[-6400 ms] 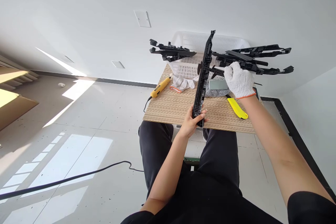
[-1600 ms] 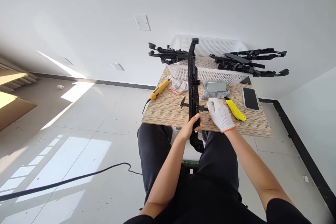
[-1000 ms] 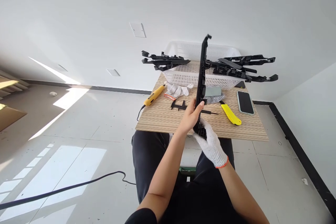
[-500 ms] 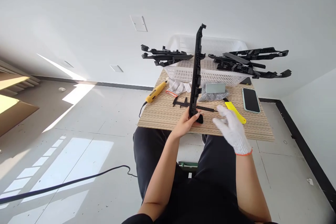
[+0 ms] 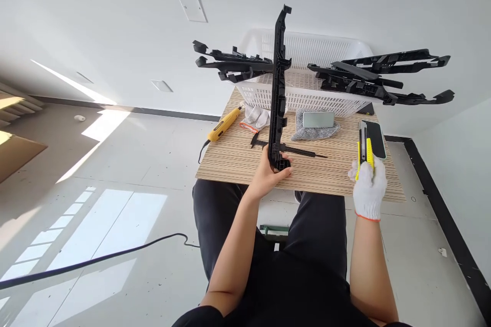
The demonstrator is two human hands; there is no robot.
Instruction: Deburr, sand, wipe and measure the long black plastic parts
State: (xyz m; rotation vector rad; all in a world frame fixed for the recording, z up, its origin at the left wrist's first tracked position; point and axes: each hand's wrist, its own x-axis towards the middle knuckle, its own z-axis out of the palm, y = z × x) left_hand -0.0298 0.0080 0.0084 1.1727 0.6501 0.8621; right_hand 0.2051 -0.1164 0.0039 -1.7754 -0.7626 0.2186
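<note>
My left hand (image 5: 268,173), bare, grips the lower end of a long black plastic trim piece (image 5: 276,92), which stands nearly upright above the board. The piece has clips and ribs along its length. In a white knit glove with an orange cuff, my right hand (image 5: 370,184) is closed around a yellow utility knife (image 5: 369,150). The knife's dark and metallic front end points away from me, beside the phone (image 5: 376,138). Behind the black piece, a dark caliper (image 5: 301,151) lies on the board, partly hidden.
A white basket (image 5: 326,97) at the back bears several black trim pieces (image 5: 356,84) jutting out on both sides. On the wooden board (image 5: 230,163) lie a yellow corded rotary tool (image 5: 224,125), a white glove (image 5: 256,117) and a grey cloth (image 5: 314,133) under a pale box-like object (image 5: 318,119).
My right hand has moved right and picked up the yellow utility knife, lifting its front end. My left hand still holds the black piece, nearly unchanged. The view has shifted slightly.
</note>
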